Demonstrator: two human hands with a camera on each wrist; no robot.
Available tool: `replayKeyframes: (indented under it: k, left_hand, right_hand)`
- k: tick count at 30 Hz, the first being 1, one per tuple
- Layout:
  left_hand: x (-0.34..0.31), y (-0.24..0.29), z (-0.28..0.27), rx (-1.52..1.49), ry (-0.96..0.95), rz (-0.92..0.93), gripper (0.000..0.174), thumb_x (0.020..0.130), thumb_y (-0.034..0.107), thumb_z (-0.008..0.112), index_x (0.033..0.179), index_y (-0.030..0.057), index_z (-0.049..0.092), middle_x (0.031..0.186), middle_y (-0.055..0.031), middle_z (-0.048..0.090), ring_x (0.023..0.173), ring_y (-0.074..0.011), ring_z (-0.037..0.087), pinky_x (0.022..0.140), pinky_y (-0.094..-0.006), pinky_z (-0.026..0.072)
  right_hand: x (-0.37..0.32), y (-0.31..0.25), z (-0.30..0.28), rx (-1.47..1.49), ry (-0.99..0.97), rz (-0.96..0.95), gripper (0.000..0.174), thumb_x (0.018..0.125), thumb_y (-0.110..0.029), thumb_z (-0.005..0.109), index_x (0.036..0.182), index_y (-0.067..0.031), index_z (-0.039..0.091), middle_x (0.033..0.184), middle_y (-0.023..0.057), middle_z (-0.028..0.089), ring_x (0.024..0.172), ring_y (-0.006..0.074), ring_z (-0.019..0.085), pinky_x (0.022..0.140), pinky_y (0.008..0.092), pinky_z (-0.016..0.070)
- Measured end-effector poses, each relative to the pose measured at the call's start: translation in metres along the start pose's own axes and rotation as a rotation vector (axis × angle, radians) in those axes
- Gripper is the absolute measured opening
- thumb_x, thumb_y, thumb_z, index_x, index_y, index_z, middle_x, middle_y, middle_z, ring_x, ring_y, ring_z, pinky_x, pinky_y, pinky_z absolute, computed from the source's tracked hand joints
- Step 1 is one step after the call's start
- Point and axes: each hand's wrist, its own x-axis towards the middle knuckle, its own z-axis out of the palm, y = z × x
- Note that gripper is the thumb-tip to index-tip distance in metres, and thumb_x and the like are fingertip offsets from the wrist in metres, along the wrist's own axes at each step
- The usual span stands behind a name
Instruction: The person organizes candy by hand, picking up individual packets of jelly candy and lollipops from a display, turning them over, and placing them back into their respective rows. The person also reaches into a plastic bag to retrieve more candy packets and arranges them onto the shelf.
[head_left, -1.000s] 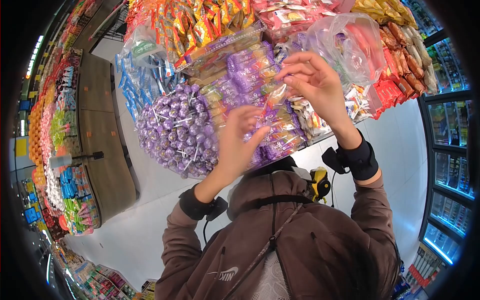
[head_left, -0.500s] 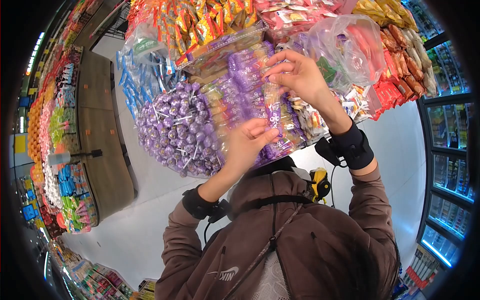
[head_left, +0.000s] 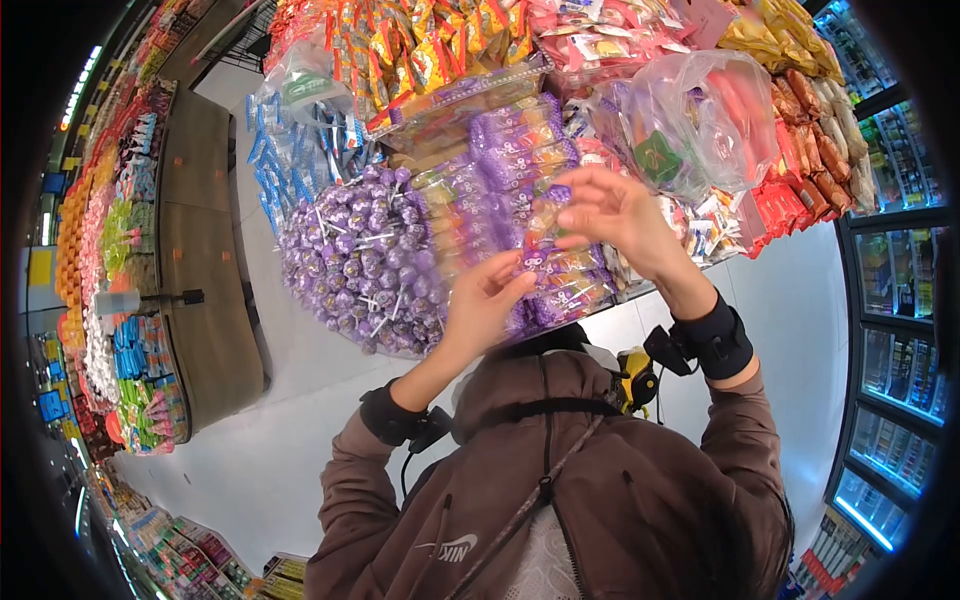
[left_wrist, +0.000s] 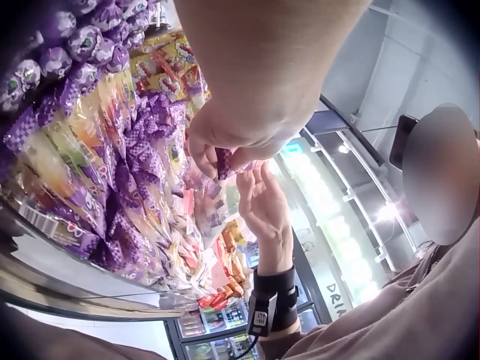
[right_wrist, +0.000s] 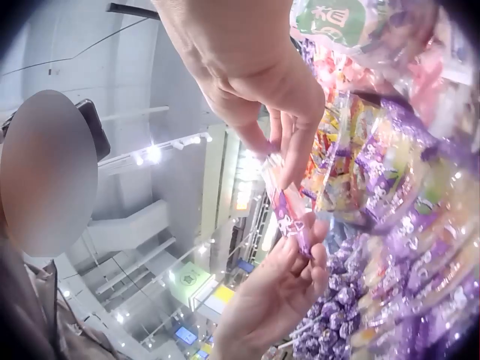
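Note:
A slim candy packet (right_wrist: pixel 287 210), clear with purple printed ends, is stretched between my two hands above the candy display. My left hand (head_left: pixel 485 300) pinches its lower end between thumb and fingertips; the purple tip (left_wrist: pixel 223 163) pokes out in the left wrist view. At the other end my right hand (head_left: pixel 620 220) grips the clear part with thumb and fingers, the remaining fingers spread. Beneath the hands lie rows of similar purple-and-clear packets (head_left: pixel 510 140). Left of them is a heap of purple-wrapped lollipops (head_left: pixel 350 260).
A clear plastic bag (head_left: pixel 700 120) lies on the candy to the right. Blue-and-white packets (head_left: pixel 290 165) sit at the back left, and yellow-and-red bags (head_left: pixel 430 45) lie behind a clear divider (head_left: pixel 460 100). Glass-door coolers (head_left: pixel 895 270) line the right side.
My left hand, spread loosely a second ago, has closed its fingertips on the packet's lower end. My right hand, still on the upper end, has come lower, and the hands are closer together.

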Motion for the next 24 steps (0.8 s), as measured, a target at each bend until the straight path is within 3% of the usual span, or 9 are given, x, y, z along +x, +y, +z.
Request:
replayKeyframes:
  k: [2, 7, 11, 16, 24]
  left_hand:
    - [-0.002, -0.009, -0.013, 0.137, 0.008, 0.011, 0.031, 0.081, 0.008, 0.060, 0.109, -0.0047, 0.054, 0.091, -0.0060, 0.060, 0.079, -0.0087, 0.055, 0.069, -0.0221, 0.0448]
    - [-0.010, -0.007, -0.027, 0.323, -0.053, -0.019, 0.032, 0.080, 0.011, 0.062, 0.109, -0.0012, 0.056, 0.091, -0.0037, 0.060, 0.078, -0.0085, 0.053, 0.070, -0.0233, 0.0433]
    - [-0.019, 0.000, -0.024, 0.363, -0.079, -0.030, 0.032, 0.080, 0.014, 0.063, 0.108, -0.0006, 0.057, 0.094, -0.0054, 0.061, 0.081, -0.0094, 0.053, 0.072, -0.0239, 0.0436]
    - [-0.021, -0.003, -0.023, 0.464, -0.132, 0.066, 0.031, 0.077, 0.011, 0.066, 0.103, -0.0015, 0.059, 0.095, -0.0066, 0.062, 0.082, -0.0100, 0.055, 0.074, -0.0250, 0.0447]
    - [-0.022, -0.005, -0.025, 0.403, -0.098, -0.047, 0.023, 0.076, 0.009, 0.066, 0.096, -0.0007, 0.061, 0.088, -0.0046, 0.063, 0.080, -0.0098, 0.056, 0.074, -0.0246, 0.0449]
  right_hand:
    - [-0.007, 0.017, -0.004, 0.046, -0.044, 0.138, 0.023, 0.080, -0.001, 0.058, 0.102, -0.0003, 0.050, 0.093, 0.0106, 0.061, 0.083, 0.0159, 0.060, 0.067, 0.0287, 0.0540]
    - [-0.021, 0.037, -0.007, 0.053, -0.028, 0.171, 0.012, 0.082, -0.001, 0.056, 0.086, -0.0030, 0.044, 0.087, 0.0115, 0.060, 0.078, 0.0194, 0.062, 0.066, 0.0306, 0.0546]
    - [-0.030, 0.040, -0.005, -0.020, 0.020, 0.189, 0.016, 0.082, 0.000, 0.055, 0.079, -0.0055, 0.041, 0.080, 0.0097, 0.059, 0.076, 0.0172, 0.062, 0.065, 0.0289, 0.0541]
    - [-0.033, 0.053, 0.002, -0.045, -0.074, 0.182, 0.017, 0.080, 0.003, 0.054, 0.076, -0.0054, 0.041, 0.079, 0.0073, 0.058, 0.075, 0.0149, 0.061, 0.060, 0.0253, 0.0531]
    - [-0.032, 0.060, 0.010, -0.045, -0.117, 0.145, 0.013, 0.081, 0.001, 0.056, 0.078, -0.0039, 0.044, 0.081, 0.0058, 0.059, 0.075, 0.0126, 0.060, 0.060, 0.0233, 0.0517]
